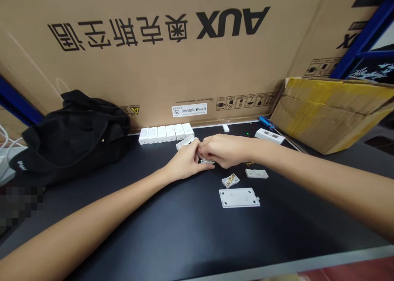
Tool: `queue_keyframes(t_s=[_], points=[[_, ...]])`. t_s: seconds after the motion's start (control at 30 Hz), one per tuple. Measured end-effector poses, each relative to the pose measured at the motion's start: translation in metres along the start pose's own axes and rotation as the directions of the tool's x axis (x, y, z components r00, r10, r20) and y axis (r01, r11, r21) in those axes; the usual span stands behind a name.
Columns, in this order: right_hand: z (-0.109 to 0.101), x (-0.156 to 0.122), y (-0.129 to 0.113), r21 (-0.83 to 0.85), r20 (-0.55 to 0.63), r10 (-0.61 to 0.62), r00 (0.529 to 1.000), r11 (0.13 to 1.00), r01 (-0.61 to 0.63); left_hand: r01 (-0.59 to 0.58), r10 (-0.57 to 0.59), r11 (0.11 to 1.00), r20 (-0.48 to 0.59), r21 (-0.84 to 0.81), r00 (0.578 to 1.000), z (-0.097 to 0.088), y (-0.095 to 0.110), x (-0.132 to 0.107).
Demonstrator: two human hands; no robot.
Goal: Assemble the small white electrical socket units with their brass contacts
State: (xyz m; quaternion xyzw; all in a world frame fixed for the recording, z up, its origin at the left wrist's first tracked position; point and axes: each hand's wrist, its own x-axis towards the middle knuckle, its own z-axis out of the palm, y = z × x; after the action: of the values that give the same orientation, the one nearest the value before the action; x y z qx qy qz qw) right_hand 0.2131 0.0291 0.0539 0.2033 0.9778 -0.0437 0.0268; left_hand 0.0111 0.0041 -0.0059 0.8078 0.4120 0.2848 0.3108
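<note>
My left hand [184, 160] is closed around a small white plastic part [207, 161], its thumb lying along the near side. Over the same part my right hand [222, 150] comes in from the right with its fingertips pinched together; what they pinch is hidden. Just behind my left fingers lies an open white plastic casing [184, 142]. Nearer to me, a white insert with brass-coloured metal strips [230, 180] rests on the table. A flat white cover plate [239, 197] with holes near its corners lies below it, and a white plastic shell [256, 173] sits to the right.
Several white boxy units [166, 133] stand in a row at the back. A black bag [76, 137] is on the left, a taped cardboard box [329, 113] on the right. By that box lie a white power strip [270, 136] and a blue-handled tool [266, 122].
</note>
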Motion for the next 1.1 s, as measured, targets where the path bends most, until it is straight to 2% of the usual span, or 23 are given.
queue_keyframes(t_s=[0.37,0.6,0.73,0.93,1.1], points=[[-0.008,0.006,-0.003,-0.024,0.091,0.034,0.995,0.999,-0.032,0.024,-0.026,0.991,-0.011,-0.132,1.0,-0.002,-0.005,0.0],[-0.014,0.002,-0.01,-0.114,0.178,0.111,0.978,0.989,-0.091,0.039,-0.031,0.979,0.041,-0.2,0.999,-0.004,-0.003,-0.002],[-0.015,0.0,-0.011,-0.135,0.182,0.151,0.972,0.983,-0.127,0.076,-0.061,0.973,0.075,-0.22,0.995,-0.003,-0.004,0.0],[-0.011,0.0,-0.006,-0.097,0.169,0.143,0.975,0.987,-0.128,0.079,-0.076,0.981,0.023,-0.178,0.997,0.001,-0.004,0.003],[-0.012,0.002,-0.011,-0.05,0.152,0.167,0.974,0.986,-0.161,0.06,-0.062,0.994,-0.014,-0.096,0.998,0.001,-0.002,0.004]])
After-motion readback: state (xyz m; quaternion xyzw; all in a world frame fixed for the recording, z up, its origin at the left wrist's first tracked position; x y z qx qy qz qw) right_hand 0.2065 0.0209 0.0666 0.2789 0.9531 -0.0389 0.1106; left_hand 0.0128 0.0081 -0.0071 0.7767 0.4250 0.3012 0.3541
